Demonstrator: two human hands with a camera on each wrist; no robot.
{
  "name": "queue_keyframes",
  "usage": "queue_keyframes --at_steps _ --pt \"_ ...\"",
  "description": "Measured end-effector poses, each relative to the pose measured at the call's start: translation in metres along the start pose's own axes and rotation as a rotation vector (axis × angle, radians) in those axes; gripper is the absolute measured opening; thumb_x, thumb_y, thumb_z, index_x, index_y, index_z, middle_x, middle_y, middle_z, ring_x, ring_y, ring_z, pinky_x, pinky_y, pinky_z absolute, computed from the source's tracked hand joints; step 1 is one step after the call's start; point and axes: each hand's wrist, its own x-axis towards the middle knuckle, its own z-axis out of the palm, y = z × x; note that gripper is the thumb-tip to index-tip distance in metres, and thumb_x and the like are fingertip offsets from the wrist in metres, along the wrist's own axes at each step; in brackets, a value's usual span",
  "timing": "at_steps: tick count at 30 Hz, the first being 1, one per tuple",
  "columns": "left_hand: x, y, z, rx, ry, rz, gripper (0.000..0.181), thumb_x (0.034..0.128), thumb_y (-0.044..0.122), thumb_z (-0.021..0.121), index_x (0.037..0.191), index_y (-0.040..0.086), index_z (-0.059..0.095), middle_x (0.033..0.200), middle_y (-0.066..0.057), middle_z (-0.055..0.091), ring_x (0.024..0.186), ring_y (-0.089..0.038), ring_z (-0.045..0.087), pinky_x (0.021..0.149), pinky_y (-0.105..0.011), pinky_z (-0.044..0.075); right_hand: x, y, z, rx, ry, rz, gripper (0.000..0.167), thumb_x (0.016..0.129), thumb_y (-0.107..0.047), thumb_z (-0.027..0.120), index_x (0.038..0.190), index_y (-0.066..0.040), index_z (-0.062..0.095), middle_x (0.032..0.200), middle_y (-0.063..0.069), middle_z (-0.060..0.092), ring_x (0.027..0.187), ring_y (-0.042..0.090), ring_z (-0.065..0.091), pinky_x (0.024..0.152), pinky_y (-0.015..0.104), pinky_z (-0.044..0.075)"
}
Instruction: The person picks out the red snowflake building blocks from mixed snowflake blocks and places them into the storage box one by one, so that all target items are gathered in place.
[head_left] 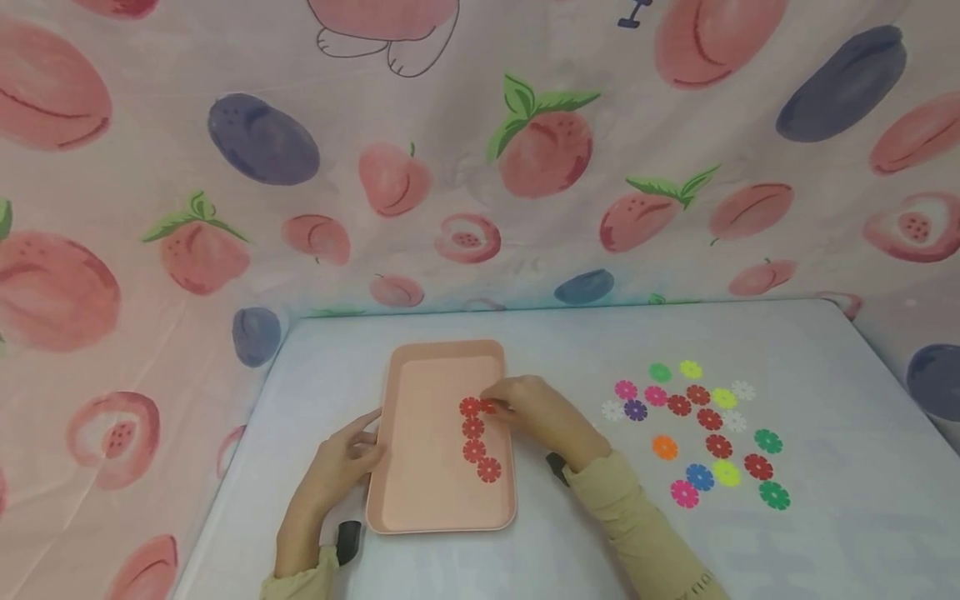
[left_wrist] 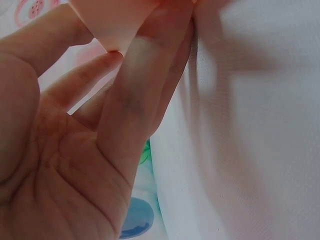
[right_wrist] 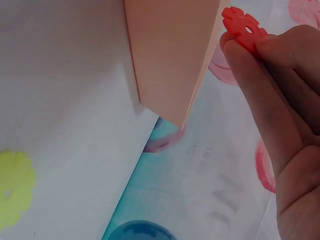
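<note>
A peach-coloured tray [head_left: 423,492] lies on the table. My left hand [head_left: 341,467] holds its left side, thumb at the rim; in the left wrist view the fingers [left_wrist: 132,85] lie against the tray's wall [left_wrist: 107,25]. Over the tray's right part, my right hand [head_left: 536,412] pinches a red snowflake disc [right_wrist: 246,27] between thumb and fingertips. That disc is a flat plastic piece with a notched edge and a hole in the middle. Below the right fingertips, several red snowflake discs [head_left: 473,428] form a line in the tray, the nearest one set slightly to the right.
Right of the tray, several loose snowflake discs [head_left: 700,477] in red, green, yellow, pink, white, blue, purple and orange lie scattered on the white table [head_left: 570,542]. A fruit-printed cloth [head_left: 525,242] hangs behind and to the sides of the table.
</note>
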Motion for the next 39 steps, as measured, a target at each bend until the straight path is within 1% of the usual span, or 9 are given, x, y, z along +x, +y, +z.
queue_keyframes --at_steps 7,9,13,15,19,25,31,39 --pt "0.002 0.0 0.0 0.0 0.004 0.015 0.059 0.0945 0.012 0.067 0.149 0.01 0.044 0.113 -0.017 0.068 0.096 -0.024 0.07 0.069 -0.026 0.057 0.007 -0.006 0.004 -0.08 -0.027 0.003 0.028 0.085 -0.007 0.078 0.112 -0.007 0.075 0.105 0.005 0.076 0.102 0.019 0.07 0.091 0.033 0.056" --pt "0.002 0.0 0.0 -0.006 0.002 0.018 0.059 0.0946 0.012 0.067 0.149 0.01 0.044 0.113 -0.018 0.067 0.096 -0.025 0.07 0.069 -0.027 0.057 0.009 -0.007 0.005 -0.104 -0.026 -0.008 0.028 0.084 -0.007 0.079 0.112 -0.007 0.075 0.104 0.005 0.076 0.1 0.017 0.07 0.091 0.032 0.056" --pt "0.003 0.0 0.0 -0.019 -0.004 0.02 0.059 0.0949 0.013 0.067 0.149 0.01 0.044 0.114 -0.019 0.067 0.096 -0.026 0.07 0.07 -0.029 0.059 0.012 -0.008 0.008 -0.151 -0.019 -0.04 0.025 0.083 -0.005 0.08 0.107 -0.008 0.077 0.096 0.003 0.076 0.09 0.013 0.07 0.087 0.029 0.058" --pt "0.003 0.0 0.001 -0.019 -0.004 0.02 0.059 0.0949 0.013 0.067 0.149 0.01 0.044 0.114 -0.018 0.067 0.096 -0.025 0.071 0.07 -0.029 0.059 0.014 -0.008 0.009 -0.166 -0.019 -0.058 0.022 0.082 -0.003 0.079 0.104 -0.008 0.077 0.09 0.003 0.076 0.082 0.011 0.068 0.082 0.027 0.058" --pt "0.002 0.0 0.001 -0.012 0.002 0.017 0.059 0.0948 0.014 0.068 0.149 0.01 0.044 0.114 -0.017 0.068 0.095 -0.024 0.071 0.069 -0.029 0.059 0.018 -0.008 0.013 -0.19 -0.029 -0.065 0.019 0.082 0.0 0.078 0.1 -0.008 0.078 0.082 0.003 0.075 0.072 0.009 0.064 0.075 0.024 0.057" --pt "0.002 0.0 0.001 -0.026 -0.004 0.016 0.059 0.0953 0.016 0.067 0.149 0.01 0.044 0.116 -0.019 0.067 0.094 -0.024 0.071 0.068 -0.03 0.059 0.021 -0.008 0.018 -0.222 -0.054 -0.017 0.025 0.081 -0.005 0.081 0.106 -0.009 0.078 0.089 0.002 0.077 0.079 0.009 0.068 0.081 0.025 0.058" --pt "0.004 -0.002 0.002 -0.026 -0.001 0.02 0.059 0.0951 0.014 0.067 0.149 0.01 0.044 0.115 -0.018 0.067 0.094 -0.024 0.071 0.068 -0.028 0.058 0.023 -0.007 0.022 -0.289 -0.059 -0.024 0.023 0.079 -0.007 0.083 0.102 -0.009 0.078 0.086 0.003 0.077 0.074 0.008 0.067 0.075 0.02 0.057" --pt "0.001 -0.002 0.002 -0.028 0.006 0.004 0.059 0.0943 0.013 0.068 0.149 0.01 0.045 0.113 -0.017 0.068 0.095 -0.024 0.071 0.069 -0.028 0.058 0.026 -0.003 0.029 -0.293 -0.057 -0.03 0.02 0.08 -0.002 0.081 0.099 -0.007 0.079 0.086 0.004 0.077 0.071 0.008 0.066 0.073 0.02 0.057"
